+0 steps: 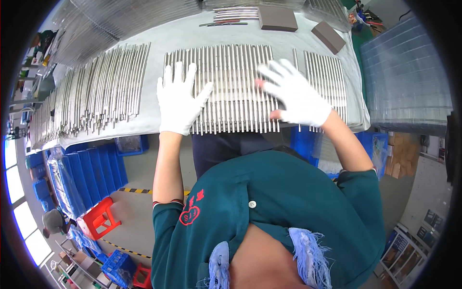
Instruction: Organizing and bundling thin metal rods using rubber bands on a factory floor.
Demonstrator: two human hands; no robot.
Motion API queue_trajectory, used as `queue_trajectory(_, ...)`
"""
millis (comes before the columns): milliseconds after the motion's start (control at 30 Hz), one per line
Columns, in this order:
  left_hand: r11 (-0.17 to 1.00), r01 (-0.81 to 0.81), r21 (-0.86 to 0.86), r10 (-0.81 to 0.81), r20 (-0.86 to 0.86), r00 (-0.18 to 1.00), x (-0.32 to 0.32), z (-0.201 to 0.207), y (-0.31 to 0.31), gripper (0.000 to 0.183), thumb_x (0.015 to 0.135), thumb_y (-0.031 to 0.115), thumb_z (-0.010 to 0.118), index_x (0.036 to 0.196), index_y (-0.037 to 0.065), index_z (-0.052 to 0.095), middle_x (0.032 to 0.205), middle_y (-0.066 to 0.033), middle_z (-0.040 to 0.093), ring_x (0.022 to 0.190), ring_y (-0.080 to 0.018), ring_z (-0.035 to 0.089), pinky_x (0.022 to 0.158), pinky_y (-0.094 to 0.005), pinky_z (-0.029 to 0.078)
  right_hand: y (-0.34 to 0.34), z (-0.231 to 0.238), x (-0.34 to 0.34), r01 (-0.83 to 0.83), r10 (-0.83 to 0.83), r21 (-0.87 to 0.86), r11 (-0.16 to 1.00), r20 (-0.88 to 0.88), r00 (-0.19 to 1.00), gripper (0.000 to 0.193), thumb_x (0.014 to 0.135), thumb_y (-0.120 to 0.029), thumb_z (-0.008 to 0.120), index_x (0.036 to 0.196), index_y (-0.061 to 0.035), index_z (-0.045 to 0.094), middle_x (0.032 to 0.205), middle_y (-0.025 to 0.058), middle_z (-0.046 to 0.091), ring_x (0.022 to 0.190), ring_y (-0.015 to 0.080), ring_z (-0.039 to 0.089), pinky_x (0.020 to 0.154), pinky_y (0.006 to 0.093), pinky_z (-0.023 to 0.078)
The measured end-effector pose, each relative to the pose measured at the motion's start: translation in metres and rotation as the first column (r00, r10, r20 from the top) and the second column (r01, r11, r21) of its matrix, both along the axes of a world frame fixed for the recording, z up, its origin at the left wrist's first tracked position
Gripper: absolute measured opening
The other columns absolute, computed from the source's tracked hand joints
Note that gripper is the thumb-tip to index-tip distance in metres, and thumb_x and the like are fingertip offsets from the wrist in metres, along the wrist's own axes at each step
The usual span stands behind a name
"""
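Observation:
A row of slim, shiny metal rods [231, 86] lies side by side on the white-covered table before me. My left hand [180, 96], in a white glove, rests flat over the row's left end with its fingers spread. At the row's right end is my right hand [296, 94], gloved too, though its thumb and a fingertip show bare. Its fingers are apart and hold nothing. A single rod [295, 62] and a smaller group of rods [325, 72] lie to the right, partly under that hand. Farther left spreads a looser, uneven batch of rods [106, 91].
Two brown blocks [278, 19] [328, 37] and a few more rods [236, 14] sit at the table's far side. Stacked clear plastic trays [130, 17] stand at the back left, others [406, 77] at the right. Blue bins [91, 176] and a red stool [99, 217] are below, left.

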State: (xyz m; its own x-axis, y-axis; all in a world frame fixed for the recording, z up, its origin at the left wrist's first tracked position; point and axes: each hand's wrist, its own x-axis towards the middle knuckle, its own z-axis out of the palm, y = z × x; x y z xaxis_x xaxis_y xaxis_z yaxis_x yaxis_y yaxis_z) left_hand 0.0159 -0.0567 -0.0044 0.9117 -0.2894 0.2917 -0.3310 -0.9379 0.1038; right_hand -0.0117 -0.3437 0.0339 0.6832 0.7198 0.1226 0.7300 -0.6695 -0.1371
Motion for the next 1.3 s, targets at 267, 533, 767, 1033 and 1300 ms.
queue_trajectory(267, 1.000, -0.001, 0.028, 0.002, -0.008, 1.000, -0.002, 0.003, -0.005, 0.062, 0.079, 0.050, 0.054, 0.125, 0.008, 0.051, 0.130, -0.0217, 0.044, 0.124, -0.0384, 0.036, 0.102, -0.0515, 0.025, 0.055, -0.024, 0.023, -0.163, 0.160, 0.069, 0.984, 0.042, 0.986, 0.062, 0.082, -0.051, 0.050, 0.129, -0.0113, 0.046, 0.136, 0.0141, 0.040, 0.128, 0.0302, 0.034, 0.108, 0.0452, 0.019)
queue_trajectory(533, 0.993, 0.050, 0.106, -0.042, -0.077, 0.996, -0.009, 0.013, -0.032, 0.069, 0.079, 0.055, 0.051, 0.130, 0.010, 0.046, 0.135, -0.0217, 0.039, 0.128, -0.0395, 0.031, 0.102, -0.0586, 0.017, -0.013, -0.015, -0.003, 0.028, -0.029, -0.086, 0.996, -0.011, 1.000, 0.063, 0.083, -0.046, 0.050, 0.132, -0.0084, 0.041, 0.139, 0.0147, 0.035, 0.130, 0.0320, 0.030, 0.109, 0.0467, 0.016)
queue_trajectory(767, 0.970, 0.241, -0.028, -0.243, -0.142, 0.960, -0.023, 0.016, -0.073, 0.070, 0.078, 0.058, 0.050, 0.128, 0.009, 0.046, 0.133, -0.0223, 0.039, 0.127, -0.0394, 0.030, 0.101, -0.0600, 0.015, -0.034, -0.004, -0.033, 0.165, -0.166, -0.028, 0.986, -0.053, 0.985, 0.068, 0.083, -0.052, 0.047, 0.133, -0.0068, 0.039, 0.138, 0.0159, 0.036, 0.129, 0.0327, 0.030, 0.109, 0.0456, 0.017)
queue_trajectory(1033, 0.972, 0.141, -0.189, -0.156, -0.067, 0.985, 0.009, 0.013, -0.009, 0.071, 0.080, 0.045, 0.060, 0.135, 0.007, 0.036, 0.138, -0.0244, 0.031, 0.131, -0.0385, 0.025, 0.108, -0.0489, 0.012, -0.071, -0.009, -0.056, 0.341, -0.341, 0.018, 0.940, -0.027, 0.940, 0.069, 0.083, -0.056, 0.043, 0.128, -0.0036, 0.042, 0.135, 0.0194, 0.037, 0.127, 0.0372, 0.032, 0.107, 0.0479, 0.019)
queue_trajectory(1300, 0.985, 0.138, -0.099, -0.146, -0.073, 0.987, 0.009, -0.003, -0.004, 0.060, 0.084, 0.040, 0.056, 0.130, 0.003, 0.042, 0.133, -0.0260, 0.038, 0.127, -0.0394, 0.031, 0.107, -0.0450, 0.019, -0.075, -0.010, -0.050, 0.378, -0.378, 0.040, 0.925, -0.014, 0.926, 0.065, 0.083, -0.055, 0.043, 0.122, -0.0037, 0.048, 0.131, 0.0191, 0.041, 0.123, 0.0396, 0.035, 0.105, 0.0497, 0.021)
